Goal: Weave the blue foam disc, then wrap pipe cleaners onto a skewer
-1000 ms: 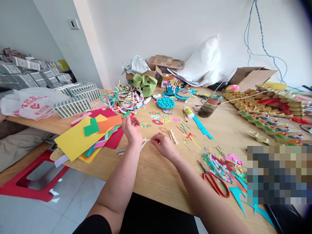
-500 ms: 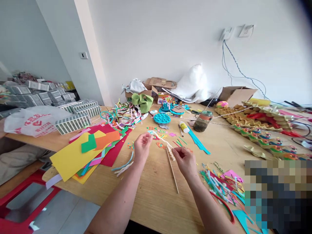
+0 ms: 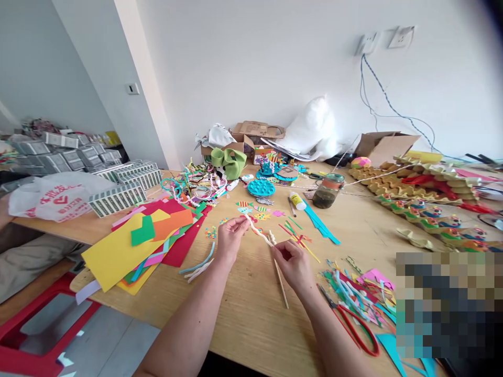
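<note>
My left hand (image 3: 232,235) pinches one end of a white pipe cleaner (image 3: 257,230) between thumb and fingertips. The strand slants down to my right hand (image 3: 293,259), whose thumb and forefinger are closed on its other part. A coiled bit of white shows just behind the right fingertips, at the top of a thin wooden stick (image 3: 280,283). The stick points down toward the table's near edge; whether the hand also touches it I cannot tell. Paper fish (image 3: 262,216) lie just beyond my hands. Blue and white pipe cleaners (image 3: 199,267) rest left of my left wrist.
Red-handled scissors (image 3: 359,330) lie beside my right forearm, near a heap of scraps (image 3: 356,293). Coloured sheets (image 3: 113,251) spread at the left. Farther back are a glue bottle (image 3: 298,201), a glass jar (image 3: 328,191), a blue disc (image 3: 261,188) and egg cartons (image 3: 428,209).
My right hand has shifted slightly left, and the white strand between my hands looks straighter. More of the scissors and the paper strips shows beside my right arm. The view has moved a little.
</note>
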